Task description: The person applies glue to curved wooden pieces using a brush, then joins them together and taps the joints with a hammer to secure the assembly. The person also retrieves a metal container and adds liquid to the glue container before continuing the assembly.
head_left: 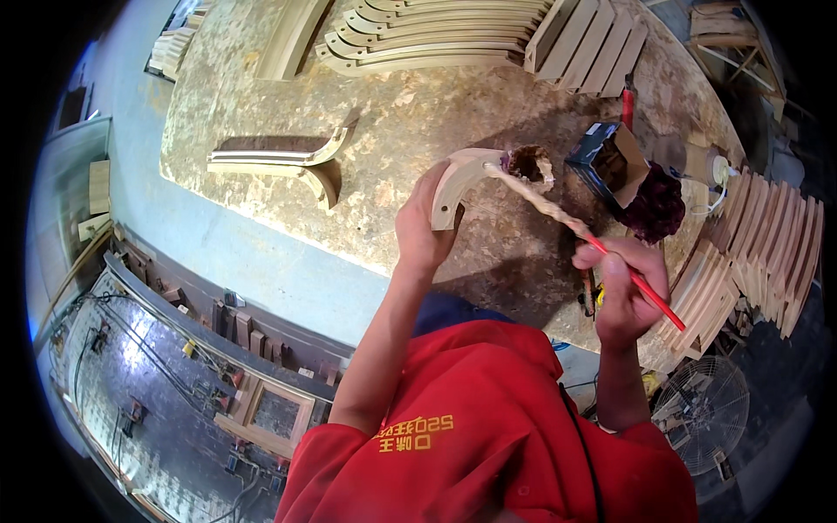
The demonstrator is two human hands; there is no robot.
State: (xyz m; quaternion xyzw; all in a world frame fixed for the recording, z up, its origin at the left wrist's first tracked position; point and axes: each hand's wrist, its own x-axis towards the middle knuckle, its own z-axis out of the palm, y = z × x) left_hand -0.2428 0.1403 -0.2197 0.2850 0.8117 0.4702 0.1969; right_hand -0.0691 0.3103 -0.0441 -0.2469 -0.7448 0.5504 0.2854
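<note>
My left hand (420, 225) is closed around a curved pale wooden piece (455, 186) with a round hole near its lower end, held up over the workbench. In my right hand (629, 289) is a slim red stick (558, 212), gripped like a pen; its front half is coated in a lumpy tan crust. The stick's tip meets the upper right end of the wooden piece, by a small hole or spot there. Just behind the tip sits a crusted tan cup (542, 171) with a dark inside. Whether the tip goes into the wood I cannot tell.
On the stained workbench (375, 209) lie two joined curved wooden parts (279, 161) at left and rows of similar parts (436, 35) at the back. An open dark box (602, 166) and a dark red cloth (656, 205) stand right. Stacked slats (767, 235) and a fan (704, 414) are farther right.
</note>
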